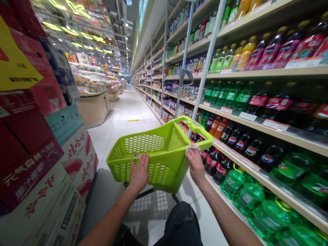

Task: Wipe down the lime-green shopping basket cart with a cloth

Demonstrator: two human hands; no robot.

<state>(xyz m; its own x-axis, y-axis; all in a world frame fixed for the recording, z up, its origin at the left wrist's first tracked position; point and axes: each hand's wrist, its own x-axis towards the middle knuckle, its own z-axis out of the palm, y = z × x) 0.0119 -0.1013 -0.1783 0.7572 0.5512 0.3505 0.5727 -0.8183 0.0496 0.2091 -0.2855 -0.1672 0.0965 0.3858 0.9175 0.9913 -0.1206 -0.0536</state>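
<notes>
Far left: a tall stack of printed cardboard cartons [28,143] stands close to the aisle. Should the trolley swing that way, I judge a lower carton could be knocked.

Next, the left hand [139,174]: fingers extended, laid over the near rim of the lime-green perforated plastic trolley basket [176,169], not clenched. The basket sits centre, in front of the person's knees. Hard pressing on this one side could tip or roll it, I think; the wheels are mostly hidden.

Right of that, the right hand [196,167] pinches a crumpled whitish wad [193,147], paper or cloth, at the near corner of the looped green handle [205,136]. A loose pinch could let it slip.

Far right: large green plastic bottles [256,194] on the bottom shelf. Risk: the right elbow straying sideways and striking them.
</notes>
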